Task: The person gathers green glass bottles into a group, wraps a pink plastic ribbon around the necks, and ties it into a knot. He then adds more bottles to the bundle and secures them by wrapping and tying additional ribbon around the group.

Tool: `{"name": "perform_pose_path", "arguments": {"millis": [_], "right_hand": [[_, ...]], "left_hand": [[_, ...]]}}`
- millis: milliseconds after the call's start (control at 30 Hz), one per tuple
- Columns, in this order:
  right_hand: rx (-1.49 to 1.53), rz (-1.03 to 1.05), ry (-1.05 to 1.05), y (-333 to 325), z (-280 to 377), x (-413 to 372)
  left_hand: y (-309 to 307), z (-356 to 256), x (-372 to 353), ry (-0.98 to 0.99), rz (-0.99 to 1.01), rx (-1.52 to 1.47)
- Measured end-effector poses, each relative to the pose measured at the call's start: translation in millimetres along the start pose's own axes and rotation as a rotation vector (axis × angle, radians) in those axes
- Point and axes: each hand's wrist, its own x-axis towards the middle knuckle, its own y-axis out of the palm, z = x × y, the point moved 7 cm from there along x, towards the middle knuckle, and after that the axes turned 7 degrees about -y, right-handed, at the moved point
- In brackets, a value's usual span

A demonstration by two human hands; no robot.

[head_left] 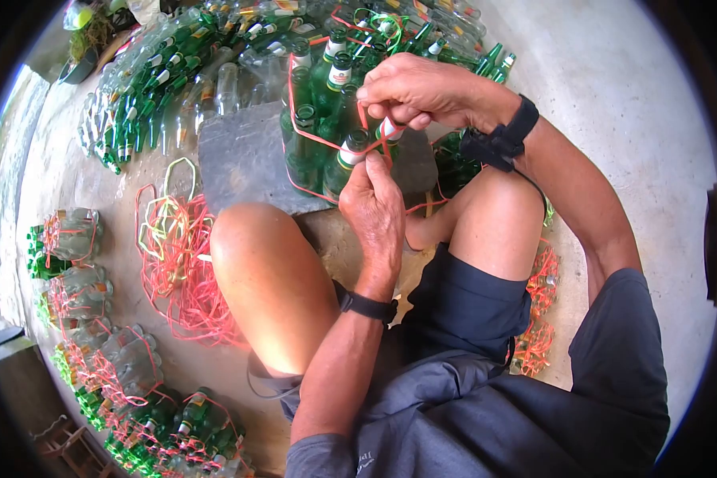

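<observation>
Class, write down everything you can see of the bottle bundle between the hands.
The bundle is a tight cluster of upright green glass bottles with white neck labels, standing on a grey slab. Red string loops around it. The left hand and right hand pinch that string at its near side.

Left hand (372,211) below right hand (410,89), fingers (377,97) seemingly pinched.

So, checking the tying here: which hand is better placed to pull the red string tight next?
Probably the right hand: it pinches the red string above the bottles, while the left hand steadies a bottle neck.
</observation>
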Motion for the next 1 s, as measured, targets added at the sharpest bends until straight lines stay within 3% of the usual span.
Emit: {"name": "perform_pose_path", "arguments": {"millis": [67, 167, 333, 433, 500, 600, 733, 800, 1000], "right_hand": [[0.375, -0.044, 0.006, 2, -9, -3], [0.561, -0.141, -0.066, -1, -7, -10], [0.593, -0.133, -0.184, 0, -8, -13], [0.487, -0.117, -0.231, 4, -4, -14], [-0.062, -0.243, -0.489, 1, 11, -16], [-0.279, -0.328, -0.62, 0, 15, -16], [-0.325, -0.433, -0.638, 6, 17, -24], [-0.54, -0.493, -0.762, 7, 22, -27], [-0.641, -0.563, -0.582, 3, 18, -31]], "left_hand": [[-1, -3, -2, -0.019, 0.018, 0.0], [1, 0, -2, -0.043, 0.044, -0.018], [4, 1, 0, -0.056, 0.057, -0.017], [5, 0, 0, -0.055, 0.047, -0.028], [5, 4, 0, -0.101, 0.069, -0.029], [5, 6, 1, -0.124, 0.085, -0.044], [6, 5, 1, -0.123, 0.094, -0.036], [7, 4, 1, -0.108, 0.099, -0.029], [11, 10, 5, -0.068, 0.106, -0.072]]}}
